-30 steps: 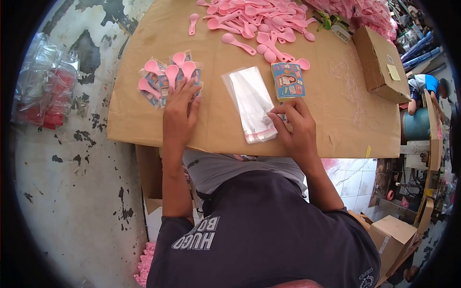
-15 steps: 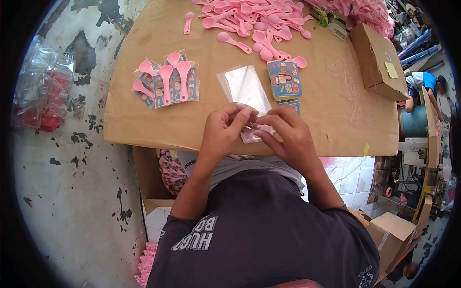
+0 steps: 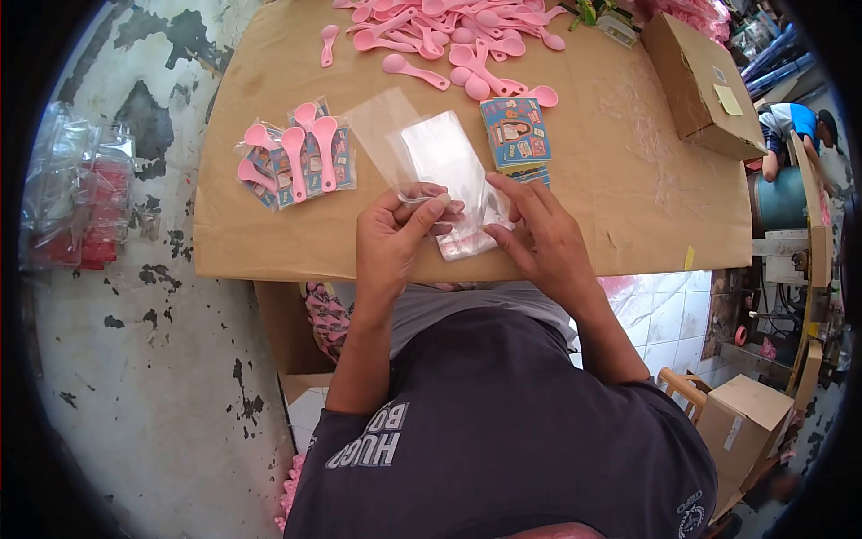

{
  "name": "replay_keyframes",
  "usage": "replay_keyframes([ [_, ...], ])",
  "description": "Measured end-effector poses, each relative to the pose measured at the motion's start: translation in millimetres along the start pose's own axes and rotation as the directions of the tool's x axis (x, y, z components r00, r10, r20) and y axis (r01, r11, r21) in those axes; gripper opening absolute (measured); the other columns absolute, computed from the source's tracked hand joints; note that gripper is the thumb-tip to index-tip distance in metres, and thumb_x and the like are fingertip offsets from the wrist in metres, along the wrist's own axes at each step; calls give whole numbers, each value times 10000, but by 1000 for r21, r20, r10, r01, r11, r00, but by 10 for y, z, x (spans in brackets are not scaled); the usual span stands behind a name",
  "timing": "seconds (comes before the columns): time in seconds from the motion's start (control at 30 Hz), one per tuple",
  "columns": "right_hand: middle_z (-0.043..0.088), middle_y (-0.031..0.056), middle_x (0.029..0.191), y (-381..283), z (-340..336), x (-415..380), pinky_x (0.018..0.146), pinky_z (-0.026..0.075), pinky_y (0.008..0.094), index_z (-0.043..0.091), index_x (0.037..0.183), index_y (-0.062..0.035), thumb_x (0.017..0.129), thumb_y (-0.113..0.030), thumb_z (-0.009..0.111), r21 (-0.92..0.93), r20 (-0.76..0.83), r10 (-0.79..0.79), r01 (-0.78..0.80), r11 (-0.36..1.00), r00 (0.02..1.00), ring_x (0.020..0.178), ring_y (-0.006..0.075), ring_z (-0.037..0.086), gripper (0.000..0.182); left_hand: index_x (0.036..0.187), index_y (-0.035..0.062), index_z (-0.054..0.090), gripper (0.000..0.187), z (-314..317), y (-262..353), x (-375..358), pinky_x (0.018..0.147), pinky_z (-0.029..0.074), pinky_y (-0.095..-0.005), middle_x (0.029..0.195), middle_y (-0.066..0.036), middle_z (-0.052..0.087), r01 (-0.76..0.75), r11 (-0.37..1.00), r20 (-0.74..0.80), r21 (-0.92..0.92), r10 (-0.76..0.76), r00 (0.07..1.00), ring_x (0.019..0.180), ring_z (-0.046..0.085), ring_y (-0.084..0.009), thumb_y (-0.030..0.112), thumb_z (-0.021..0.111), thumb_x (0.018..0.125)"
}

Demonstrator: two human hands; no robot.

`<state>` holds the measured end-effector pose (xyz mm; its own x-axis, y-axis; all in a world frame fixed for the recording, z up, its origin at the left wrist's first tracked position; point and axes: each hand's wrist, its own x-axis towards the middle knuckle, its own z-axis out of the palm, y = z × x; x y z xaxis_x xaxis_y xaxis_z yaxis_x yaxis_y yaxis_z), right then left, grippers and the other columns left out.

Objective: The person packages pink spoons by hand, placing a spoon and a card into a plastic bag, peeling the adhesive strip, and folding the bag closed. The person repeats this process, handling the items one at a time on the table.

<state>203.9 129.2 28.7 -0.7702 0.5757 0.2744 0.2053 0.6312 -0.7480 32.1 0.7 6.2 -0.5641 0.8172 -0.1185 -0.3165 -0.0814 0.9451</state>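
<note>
My left grip [image 3: 395, 232] pinches a clear plastic bag [image 3: 379, 128] pointing to eleven o'clock, perhaps to keep it off the bag stack [image 3: 435, 148]; my right grip [image 3: 549, 235] gapes at the stack's edge. Printed cards [image 3: 516, 136] at one and spoon packets [image 3: 294, 163] at ten seem kept reachable.

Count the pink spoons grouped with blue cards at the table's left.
5: back spoon, upper-left spoon, lower-left spoon, middle spoon, right spoon. More may hide underneath.

It's a small packing workshop in here: heaped pink spoons [image 3: 461, 35], printed cards [image 3: 516, 135] and clear bags [image 3: 437, 153] on the table [image 3: 287, 242], cardboard boxes [image 3: 700, 85] about, flaking grey paint [image 3: 180, 386], another person [image 3: 790, 119] stooping nearby.
</note>
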Motion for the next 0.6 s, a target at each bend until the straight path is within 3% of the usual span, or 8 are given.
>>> replay_keyframes([
  [0.17,574,103,936,84,-5,38,724,520,406,699,1091,-103,894,-153,735,-107,97,-102,112,988,990,827,278,633,207,1150,-58,643,222,-1,-63,-4,782,613,-304,1006,-172,749,-47,998,-5,-42,47,999,937,753,-230,92,674,991],
  [0.27,574,106,931,89,-9,48,730,522,410,688,1024,-81,888,-133,735,-109,97,-84,94,990,992,838,283,636,153,1138,-44,645,208,-16,-45,-6,786,618,-317,1017,-168,744,-69,990,-49,-121,64,997,952,749,-239,101,675,992],
  [0.4,587,104,936,-14,-120,67,712,515,366,696,1043,-78,894,-109,725,-110,68,-99,106,988,993,848,250,646,155,1128,-26,651,212,-56,27,-33,785,620,-330,1063,-194,738,-77,973,-79,-218,61,995,966,746,-254,132,680,991],
  [0.47,628,79,964,-135,-306,90,676,505,316,689,1060,-36,915,-79,706,51,115,27,-33,998,993,853,186,659,153,1137,-24,648,224,-99,-3,-39,785,619,-330,1069,-202,739,-99,969,-81,-225,82,993,965,747,-260,140,683,990],
  [0.5,628,79,964,-126,-391,97,676,505,316,689,1060,-36,915,-79,706,47,116,26,-31,998,993,853,186,659,153,1146,-22,645,236,-119,-23,-42,785,617,-330,1075,-210,739,-118,967,-84,-225,101,991,964,747,-266,148,685,988],
  [0.57,607,50,908,-14,-615,113,585,445,240,682,1082,6,937,-79,692,555,85,9,-55,830,996,699,99,579,168,1158,-21,640,241,-137,-50,-47,787,616,-329,1069,-207,741,-110,969,-81,-222,94,992,965,747,-271,144,685,988],
  [0.6,634,57,982,176,-794,135,639,482,253,672,1111,19,933,-71,696,684,107,-22,-58,727,994,805,109,617,201,1169,-19,636,247,-142,-58,-50,788,615,-328,1062,-204,743,-100,971,-77,-215,86,993,965,747,-277,140,685,987],
])
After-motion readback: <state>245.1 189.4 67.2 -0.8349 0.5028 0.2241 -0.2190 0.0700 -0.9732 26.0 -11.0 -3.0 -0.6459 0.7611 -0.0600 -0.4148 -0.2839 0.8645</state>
